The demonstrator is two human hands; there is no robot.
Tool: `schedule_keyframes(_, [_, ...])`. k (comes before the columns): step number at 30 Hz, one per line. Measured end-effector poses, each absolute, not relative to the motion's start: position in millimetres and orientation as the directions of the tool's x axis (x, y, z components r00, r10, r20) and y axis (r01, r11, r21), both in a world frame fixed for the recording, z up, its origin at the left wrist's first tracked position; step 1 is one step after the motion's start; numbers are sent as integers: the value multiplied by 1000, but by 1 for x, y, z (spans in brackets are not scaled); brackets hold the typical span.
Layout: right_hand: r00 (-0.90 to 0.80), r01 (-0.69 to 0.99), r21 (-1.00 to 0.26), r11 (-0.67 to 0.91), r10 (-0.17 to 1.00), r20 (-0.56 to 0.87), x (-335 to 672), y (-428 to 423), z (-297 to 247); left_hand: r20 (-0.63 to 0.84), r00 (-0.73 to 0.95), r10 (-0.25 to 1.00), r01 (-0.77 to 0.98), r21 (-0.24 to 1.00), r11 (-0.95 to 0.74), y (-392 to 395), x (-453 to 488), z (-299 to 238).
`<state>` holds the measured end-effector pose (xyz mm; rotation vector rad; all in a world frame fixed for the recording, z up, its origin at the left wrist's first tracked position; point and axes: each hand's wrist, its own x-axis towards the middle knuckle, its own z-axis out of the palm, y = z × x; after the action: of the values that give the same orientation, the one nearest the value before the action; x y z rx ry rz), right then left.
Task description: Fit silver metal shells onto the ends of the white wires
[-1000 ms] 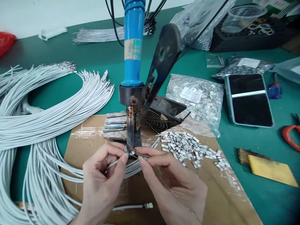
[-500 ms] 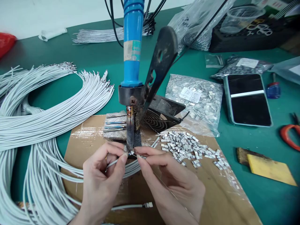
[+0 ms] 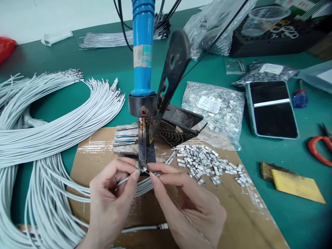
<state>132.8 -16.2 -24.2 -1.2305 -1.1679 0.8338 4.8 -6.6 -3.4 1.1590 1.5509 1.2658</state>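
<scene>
My left hand pinches the end of a white wire between thumb and forefinger. It holds the wire's tip under the tip of a blue-handled soldering iron that stands upright in a black stand. My right hand pinches a thin strand of solder wire and touches it to the same spot at the iron's tip. Both hands rest over a brown cardboard sheet.
Large bundles of white wires curve over the left of the green table. A pile of small metal terminals lies on the cardboard, with a bag of them behind. A phone, red pliers and a yellow sponge lie at the right.
The view has drifted slightly; both hands stay pinched at the iron's tip with almost no movement.
</scene>
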Motion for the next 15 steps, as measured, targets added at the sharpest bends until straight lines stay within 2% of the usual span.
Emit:
schedule_keyframes(8, [229,137,-974,181,951,209,133,-17,-26,-37,-111,993,227,972,62,-5,-9,-11])
schedule_keyframes(15, [239,128,-976,174,950,201,135,-18,-27,-49,-124,991,220,973,76,-5,-8,-10])
